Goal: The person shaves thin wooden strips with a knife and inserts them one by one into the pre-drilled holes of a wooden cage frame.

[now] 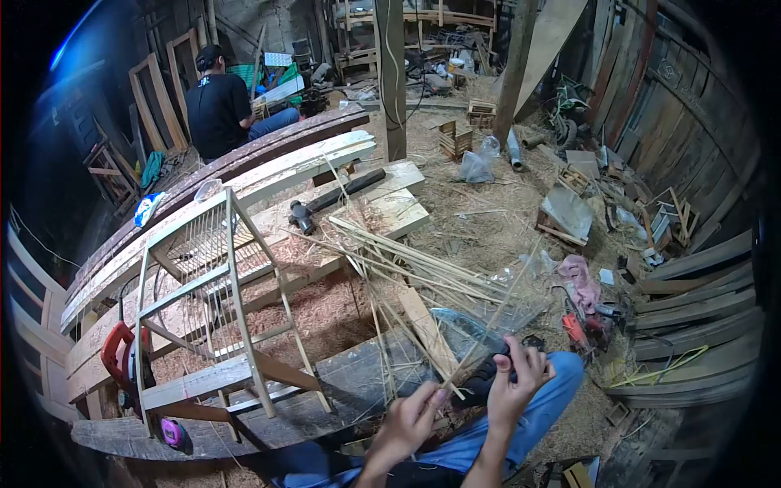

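My left hand is closed, its thumb and fingers pinching near the lower end of a thin wooden strip that slants up to the right. Close by on the right, my right hand is curled round something I cannot make out; a tan end shows beside its fingers. Several more thin strips lie in a loose bundle across the planks beyond my hands. A flat wooden board rests near the strips. On the left stands a wooden frame with fine parallel rods in its upper part.
A hammer lies on thick planks. A red power tool and a purple tape measure sit at the left. Another person sits at the back left. Wood shavings and scrap cover the floor; posts stand ahead.
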Available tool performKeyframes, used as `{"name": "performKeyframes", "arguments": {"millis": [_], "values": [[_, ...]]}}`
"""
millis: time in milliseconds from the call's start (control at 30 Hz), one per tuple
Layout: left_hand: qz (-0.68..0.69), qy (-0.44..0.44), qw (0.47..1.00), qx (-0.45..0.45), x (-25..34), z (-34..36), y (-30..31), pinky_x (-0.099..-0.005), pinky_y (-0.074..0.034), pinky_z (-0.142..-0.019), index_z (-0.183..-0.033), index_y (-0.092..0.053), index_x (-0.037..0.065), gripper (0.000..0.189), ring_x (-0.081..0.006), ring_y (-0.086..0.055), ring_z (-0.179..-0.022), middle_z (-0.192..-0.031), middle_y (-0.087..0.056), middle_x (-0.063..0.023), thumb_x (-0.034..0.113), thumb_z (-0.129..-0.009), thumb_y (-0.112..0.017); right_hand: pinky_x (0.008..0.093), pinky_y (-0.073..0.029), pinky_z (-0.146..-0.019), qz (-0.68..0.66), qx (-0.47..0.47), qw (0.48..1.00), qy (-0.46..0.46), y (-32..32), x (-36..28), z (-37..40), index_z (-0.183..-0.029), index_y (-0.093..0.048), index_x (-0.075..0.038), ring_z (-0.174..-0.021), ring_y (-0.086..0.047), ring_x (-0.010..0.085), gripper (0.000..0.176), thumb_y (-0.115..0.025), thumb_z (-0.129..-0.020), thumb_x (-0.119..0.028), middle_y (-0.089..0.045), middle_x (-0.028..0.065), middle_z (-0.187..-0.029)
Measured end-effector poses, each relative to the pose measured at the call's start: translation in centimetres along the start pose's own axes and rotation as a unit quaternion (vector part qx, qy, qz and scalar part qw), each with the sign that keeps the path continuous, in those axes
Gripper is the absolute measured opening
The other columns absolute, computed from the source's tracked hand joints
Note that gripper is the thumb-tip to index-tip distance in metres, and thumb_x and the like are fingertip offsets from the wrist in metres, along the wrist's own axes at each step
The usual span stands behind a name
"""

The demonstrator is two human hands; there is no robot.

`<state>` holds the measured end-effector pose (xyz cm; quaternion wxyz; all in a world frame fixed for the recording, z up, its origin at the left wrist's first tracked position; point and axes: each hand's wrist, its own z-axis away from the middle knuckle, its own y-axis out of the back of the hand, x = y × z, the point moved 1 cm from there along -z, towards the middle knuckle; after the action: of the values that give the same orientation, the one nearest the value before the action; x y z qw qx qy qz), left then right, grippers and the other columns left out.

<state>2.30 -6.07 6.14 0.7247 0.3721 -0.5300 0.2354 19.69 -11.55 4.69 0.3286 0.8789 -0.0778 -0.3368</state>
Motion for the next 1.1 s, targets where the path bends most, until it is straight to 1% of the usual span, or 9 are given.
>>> {"name": "performKeyframes", "arguments": {"millis": [133,200,267,367,467,667,800,900,1100], "values": [[-0.010,-0.010,1.000,-0.004,-1.2,-0.1,0.7,-0.0389,-0.050,-0.063,-0.111,-0.063,0.004,0.025,-0.0342,-0.068,-0.070,-0.076,-0.063,-0.0213,0.028,-0.105,-0.057,0.0399,-0.032,-0.093,-0.024,0.012,0.999,0.026,-0.5,-0.6,-0.2,-0.110,-0.075,-0.011,-0.084,-0.052,0.0237,0.034,-0.066,-0.096,-0.041,-0.056,0.0030,-0.082],[-0.027,0.010,1.000,-0.004,-1.1,0.0,1.4,-0.0379,-0.050,-0.065,-0.110,-0.063,0.002,0.027,-0.0286,-0.067,-0.068,-0.075,-0.064,-0.0194,0.029,-0.106,-0.057,0.0400,-0.032,-0.093,-0.037,0.005,0.999,0.026,-1.0,-1.1,0.0,-0.110,-0.075,-0.011,-0.084,-0.052,0.0234,0.034,-0.067,-0.095,-0.041,-0.057,0.0026,-0.083],[0.031,0.025,0.999,0.006,-1.6,0.0,1.7,-0.0300,-0.048,-0.063,-0.106,-0.063,-0.001,0.030,-0.0099,-0.056,-0.067,-0.074,-0.062,-0.0038,0.028,-0.107,-0.056,0.0414,-0.029,-0.092,-0.055,-0.004,0.998,0.041,-1.4,-1.8,0.3,-0.107,-0.079,-0.018,-0.083,-0.052,0.0197,0.027,-0.074,-0.089,-0.038,-0.058,-0.0025,-0.081],[0.084,0.042,0.996,0.003,-2.1,-0.3,1.6,-0.0330,-0.051,-0.066,-0.107,-0.064,-0.001,0.027,-0.0136,-0.063,-0.071,-0.075,-0.066,-0.0092,0.026,-0.106,-0.057,0.0417,-0.030,-0.094,-0.062,-0.015,0.997,0.052,-1.3,-2.7,0.5,-0.105,-0.079,-0.014,-0.083,-0.053,0.0216,0.030,-0.072,-0.090,-0.039,-0.059,-0.0003,-0.081],[0.110,-0.019,0.994,0.017,-2.5,-0.6,1.3,-0.0294,-0.051,-0.069,-0.107,-0.064,-0.002,0.026,-0.0119,-0.063,-0.073,-0.077,-0.067,-0.0063,0.023,-0.106,-0.057,0.0420,-0.031,-0.096,-0.068,-0.026,0.996,0.059,-1.3,-3.1,0.7,-0.105,-0.079,-0.013,-0.084,-0.053,0.0222,0.031,-0.072,-0.091,-0.040,-0.060,0.0005,-0.081],[0.254,-0.045,0.966,0.028,-3.0,-1.2,1.1,-0.0271,-0.053,-0.075,-0.114,-0.060,-0.004,0.022,-0.0105,-0.064,-0.083,-0.089,-0.069,-0.0065,0.016,-0.108,-0.053,0.0408,-0.031,-0.094,-0.082,-0.063,0.992,0.079,-1.4,-4.0,1.3,-0.105,-0.080,-0.016,-0.084,-0.053,0.0209,0.030,-0.074,-0.088,-0.040,-0.060,-0.0005,-0.081],[0.281,-0.048,0.958,0.031,-3.7,-1.4,1.5,-0.0277,-0.054,-0.076,-0.117,-0.058,-0.004,0.023,-0.0102,-0.064,-0.087,-0.096,-0.069,-0.0085,0.015,-0.109,-0.052,0.0403,-0.032,-0.092,-0.070,-0.077,0.990,0.100,-1.6,-4.6,1.6,-0.105,-0.080,-0.017,-0.084,-0.053,0.0208,0.032,-0.075,-0.086,-0.041,-0.060,-0.0005,-0.082],[0.321,-0.023,0.944,0.074,-3.4,-1.4,1.9,-0.0270,-0.054,-0.073,-0.119,-0.058,-0.004,0.023,-0.0113,-0.064,-0.086,-0.099,-0.068,-0.0105,0.015,-0.109,-0.052,0.0404,-0.032,-0.091,-0.065,-0.083,0.988,0.116,-1.8,-5.2,1.8,-0.105,-0.081,-0.017,-0.084,-0.053,0.0206,0.032,-0.076,-0.085,-0.042,-0.061,-0.0007,-0.082],[0.409,0.034,0.911,0.047,-3.1,-0.5,3.5,-0.0219,-0.046,-0.059,-0.116,-0.058,-0.002,0.023,-0.0071,-0.057,-0.075,-0.094,-0.065,-0.0084,0.019,-0.108,-0.055,0.0409,-0.033,-0.092,-0.073,-0.100,0.984,0.132,-2.4,-6.0,2.2,-0.105,-0.081,-0.017,-0.083,-0.053,0.0204,0.032,-0.075,-0.085,-0.042,-0.061,-0.0011,-0.082]]}}
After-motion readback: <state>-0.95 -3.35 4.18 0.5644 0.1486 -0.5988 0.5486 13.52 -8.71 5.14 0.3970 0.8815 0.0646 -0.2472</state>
